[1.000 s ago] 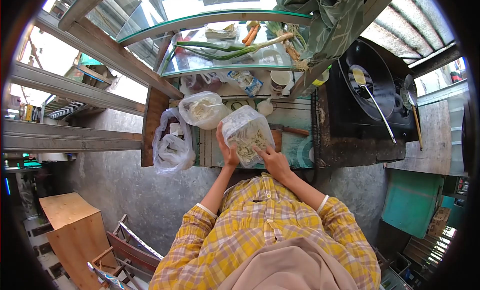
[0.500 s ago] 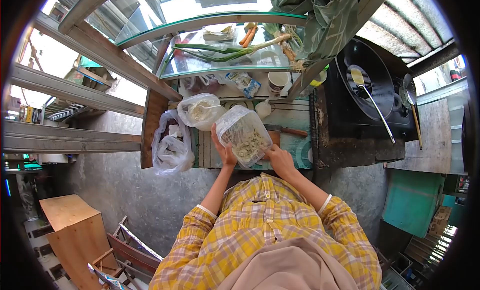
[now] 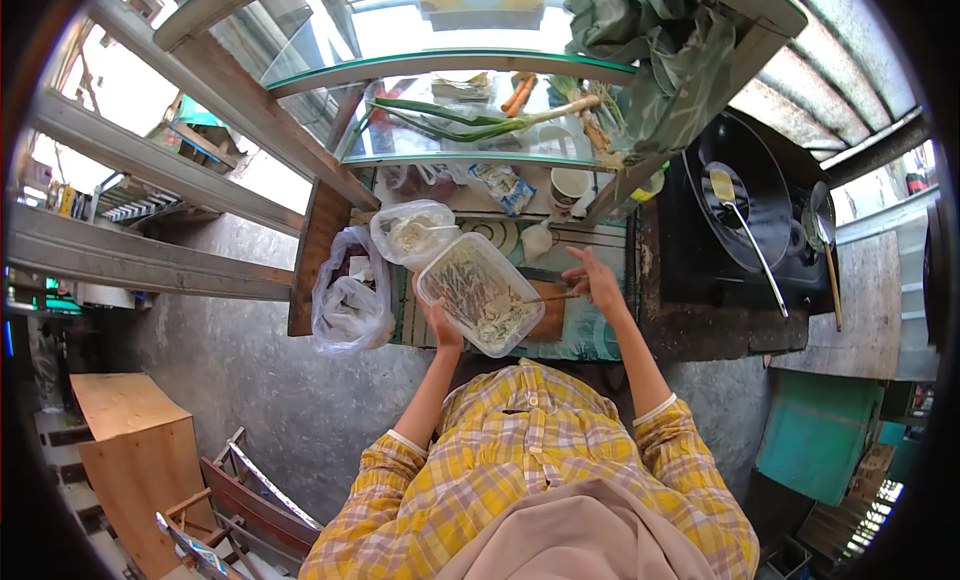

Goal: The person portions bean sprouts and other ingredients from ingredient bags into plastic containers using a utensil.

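My left hand (image 3: 438, 325) grips a clear plastic tub (image 3: 455, 270) by its left side, tilted toward me. Inside the tub lies a pale, floury mixture (image 3: 497, 315) with green bits. From it a thin utensil handle (image 3: 560, 296) sticks out over the right rim. My right hand (image 3: 597, 283) is at the end of that handle, its fingers spread apart. Under that hand, a knife (image 3: 543, 275) lies on the table, its handle mostly covered. A brown board (image 3: 548, 322) shows beneath the tub's right side.
Left of the tub sit an open bag of white powder (image 3: 412, 232) and a plastic bag (image 3: 350, 305). A small white pouch (image 3: 536, 241) and a paper cup (image 3: 569, 188) stand behind. Spring onions (image 3: 480, 125) lie on the glass shelf. At right, a wok (image 3: 740, 185) holds a spatula (image 3: 722, 186).
My right hand has left the tub's right edge and moved up and right, its fingers opening. The tub has tipped, showing more of its inside and the utensil handle.
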Demonstrator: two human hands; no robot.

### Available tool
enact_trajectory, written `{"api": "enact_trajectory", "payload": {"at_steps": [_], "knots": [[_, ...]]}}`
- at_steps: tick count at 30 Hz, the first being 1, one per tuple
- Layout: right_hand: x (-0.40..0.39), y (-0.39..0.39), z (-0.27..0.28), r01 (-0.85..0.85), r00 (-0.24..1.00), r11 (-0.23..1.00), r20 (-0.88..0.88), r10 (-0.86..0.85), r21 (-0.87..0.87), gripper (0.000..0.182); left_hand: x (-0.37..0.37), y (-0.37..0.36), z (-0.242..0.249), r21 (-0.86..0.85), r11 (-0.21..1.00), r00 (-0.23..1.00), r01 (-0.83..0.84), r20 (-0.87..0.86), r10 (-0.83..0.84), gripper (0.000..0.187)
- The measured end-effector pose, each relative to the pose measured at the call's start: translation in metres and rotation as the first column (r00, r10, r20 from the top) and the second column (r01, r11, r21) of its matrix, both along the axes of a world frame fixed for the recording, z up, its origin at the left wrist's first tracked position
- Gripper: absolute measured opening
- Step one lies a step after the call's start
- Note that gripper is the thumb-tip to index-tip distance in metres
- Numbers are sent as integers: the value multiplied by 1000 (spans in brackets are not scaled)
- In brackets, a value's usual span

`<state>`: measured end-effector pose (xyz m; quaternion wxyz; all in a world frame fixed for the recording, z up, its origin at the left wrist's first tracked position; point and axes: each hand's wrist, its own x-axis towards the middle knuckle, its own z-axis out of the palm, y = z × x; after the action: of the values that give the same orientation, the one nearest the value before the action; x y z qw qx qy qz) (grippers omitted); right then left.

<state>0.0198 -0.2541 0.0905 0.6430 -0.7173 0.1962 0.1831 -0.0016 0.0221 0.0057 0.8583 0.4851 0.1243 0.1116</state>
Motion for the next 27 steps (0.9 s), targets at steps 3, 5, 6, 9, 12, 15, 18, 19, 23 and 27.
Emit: {"api": "enact_trajectory", "payload": {"at_steps": [3, 5, 6, 9, 12, 15, 18, 19, 23, 27], "knots": [[26, -1, -36, 96, 989, 991, 120, -84, -97, 58, -4, 4, 0, 23, 999, 999, -46, -16, 46, 71], [47, 6, -67, 174, 965, 969, 226, -133, -173, 69, -8, -2, 22, 32, 995, 994, -98, -38, 99, 71], [60, 11, -79, 217, 955, 958, 243, -169, -188, 76, -9, -1, 18, 61, 992, 993, -114, -29, 116, 71], [95, 22, -103, 316, 926, 904, 304, -226, -289, 93, -10, 2, -2, 162, 974, 987, -158, 2, 160, 70], [119, 37, -113, 510, 827, 805, 433, -360, -305, 100, -8, 2, -1, 180, 968, 984, -175, 20, 175, 70], [144, 39, -132, 689, 684, 653, 580, -443, -314, 102, -3, 3, -1, 306, 933, 982, -189, 49, 183, 68], [162, 25, -157, 692, 660, 684, 585, -472, -228, 86, 3, 3, 0, 285, 940, 982, -186, 64, 175, 68], [163, 25, -154, 710, 634, 665, 623, -458, -232, 76, 5, 2, 1, 265, 948, 984, -178, 68, 166, 68], [146, 32, -114, 628, 609, 741, 743, -277, -238, 54, 9, -2, -7, 248, 953, 984, -176, 74, 162, 69], [120, 36, -76, 412, 658, 872, 748, -85, -263, 50, 7, -3, 7, 345, 927, 988, -151, 10, 157, 70]]}}
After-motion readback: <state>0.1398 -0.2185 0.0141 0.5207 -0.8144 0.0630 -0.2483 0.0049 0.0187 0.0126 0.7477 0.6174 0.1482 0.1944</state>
